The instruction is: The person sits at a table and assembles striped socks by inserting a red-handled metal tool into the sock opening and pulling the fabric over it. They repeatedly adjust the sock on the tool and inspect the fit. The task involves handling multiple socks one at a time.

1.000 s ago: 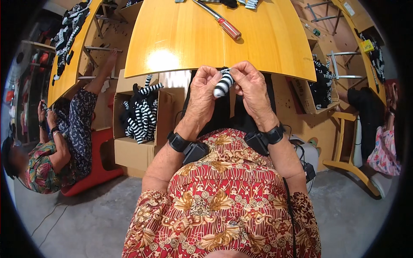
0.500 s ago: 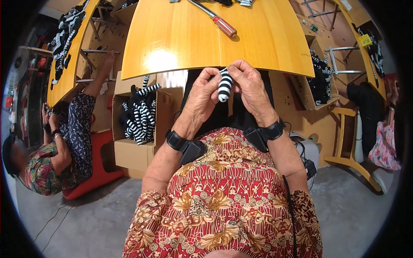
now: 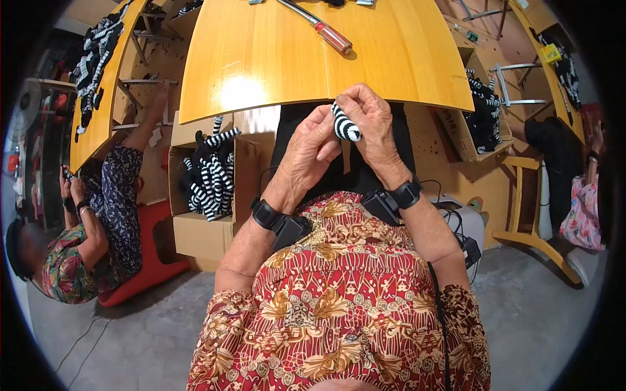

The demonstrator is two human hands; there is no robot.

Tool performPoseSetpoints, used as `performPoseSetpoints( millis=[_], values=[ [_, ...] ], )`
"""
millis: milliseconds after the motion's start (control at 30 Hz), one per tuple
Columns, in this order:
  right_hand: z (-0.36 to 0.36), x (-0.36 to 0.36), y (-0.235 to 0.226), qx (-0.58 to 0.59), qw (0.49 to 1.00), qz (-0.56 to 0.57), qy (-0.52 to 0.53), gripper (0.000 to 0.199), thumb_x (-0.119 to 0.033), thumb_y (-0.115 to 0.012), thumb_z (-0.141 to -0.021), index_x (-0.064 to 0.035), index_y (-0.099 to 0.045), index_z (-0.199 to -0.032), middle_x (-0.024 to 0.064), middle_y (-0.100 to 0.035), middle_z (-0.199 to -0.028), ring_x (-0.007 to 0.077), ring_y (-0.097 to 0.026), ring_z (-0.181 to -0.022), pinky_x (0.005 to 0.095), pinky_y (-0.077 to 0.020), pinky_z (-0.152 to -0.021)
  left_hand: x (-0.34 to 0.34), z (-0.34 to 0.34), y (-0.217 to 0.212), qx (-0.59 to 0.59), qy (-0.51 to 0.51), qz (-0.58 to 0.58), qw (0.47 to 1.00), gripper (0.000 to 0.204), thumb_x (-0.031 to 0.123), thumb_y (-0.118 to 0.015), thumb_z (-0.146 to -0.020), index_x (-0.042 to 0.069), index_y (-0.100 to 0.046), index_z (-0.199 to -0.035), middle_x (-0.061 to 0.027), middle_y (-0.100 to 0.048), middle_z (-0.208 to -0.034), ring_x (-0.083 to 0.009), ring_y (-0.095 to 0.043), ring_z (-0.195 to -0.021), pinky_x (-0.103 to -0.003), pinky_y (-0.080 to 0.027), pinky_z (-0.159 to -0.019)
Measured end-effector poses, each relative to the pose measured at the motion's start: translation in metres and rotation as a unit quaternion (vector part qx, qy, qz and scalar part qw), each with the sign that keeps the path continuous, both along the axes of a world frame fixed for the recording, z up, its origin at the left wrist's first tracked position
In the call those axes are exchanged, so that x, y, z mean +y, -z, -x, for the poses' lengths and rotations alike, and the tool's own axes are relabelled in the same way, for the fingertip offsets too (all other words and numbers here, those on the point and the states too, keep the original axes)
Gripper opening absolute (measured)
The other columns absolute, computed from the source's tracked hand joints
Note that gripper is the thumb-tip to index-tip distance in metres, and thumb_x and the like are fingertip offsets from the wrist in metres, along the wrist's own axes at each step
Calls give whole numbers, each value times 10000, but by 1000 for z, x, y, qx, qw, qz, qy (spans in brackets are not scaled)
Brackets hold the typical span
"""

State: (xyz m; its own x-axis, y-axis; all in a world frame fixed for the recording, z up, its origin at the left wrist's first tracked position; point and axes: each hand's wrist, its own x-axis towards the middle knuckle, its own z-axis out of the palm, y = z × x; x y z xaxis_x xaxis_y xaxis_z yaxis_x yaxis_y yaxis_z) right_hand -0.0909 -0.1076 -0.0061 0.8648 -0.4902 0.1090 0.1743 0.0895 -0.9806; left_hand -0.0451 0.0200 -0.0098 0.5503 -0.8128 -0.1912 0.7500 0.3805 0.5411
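Fingers of left hand (image 3: 306, 153) and right hand (image 3: 370, 117) pinch striped knitted piece (image 3: 345, 124) between both grips.

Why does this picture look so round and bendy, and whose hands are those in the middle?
A camera worn on a person's head took it, looking down through a very wide lens, which bends straight edges. The two bare hands belong to that person. The left hand and right hand together pinch a small black-and-white striped fabric tube, just in front of a shiny yellow wooden table. On the table lies a red-handled screwdriver. Each wrist wears a black band. Below the table, a cardboard box holds more striped fabric pieces. Another person in flowered clothes sits at the left.
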Motion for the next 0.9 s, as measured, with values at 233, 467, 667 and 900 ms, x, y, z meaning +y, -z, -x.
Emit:
performPoseSetpoints(
  millis=[233, 467, 667, 900],
  values=[
    [9, -6, -9, 101, 975, -174, -96, 150, -203, -617, -929, -68, -592, -870, -35, -561, -730, 17, -492, -634, 189, -401, -536, 4, -7, 2, -17, -28, -51, 998, 81, 139, -569, -959, 81, -537, -1006, 15, -564, -811, 3, -353, -495, -141, -292, -445],
    [9, -4, -2, 67, 989, 109, -71, 201, -174, -623, -910, -40, -555, -777, -51, -469, -675, 34, -411, -636, 213, -369, -566, 6, -9, 21, -66, -75, -88, 991, 56, 145, -602, -937, 102, -570, -956, 9, -609, -832, -27, -539, -645, -134, -430, -533],
    [3, -1, -4, 40, 993, 110, -13, 168, -113, -605, -890, -3, -534, -784, -4, -452, -637, 65, -421, -626, 254, -394, -565, 0, -13, 21, -3, -36, -7, 999, 63, 135, -586, -939, 94, -549, -971, 13, -597, -812, -22, -509, -562, -154, -420, -492],
    [0, -2, -15, 40, 980, 194, 25, 183, -131, -604, -886, -10, -523, -776, 72, -446, -622, 99, -434, -594, 291, -408, -545, 1, -5, 1, -58, -61, -50, 995, 217, 111, -583, -938, 72, -490, -1131, 21, -543, -797, -14, -331, -452, -154, -273, -448]
  ],
)
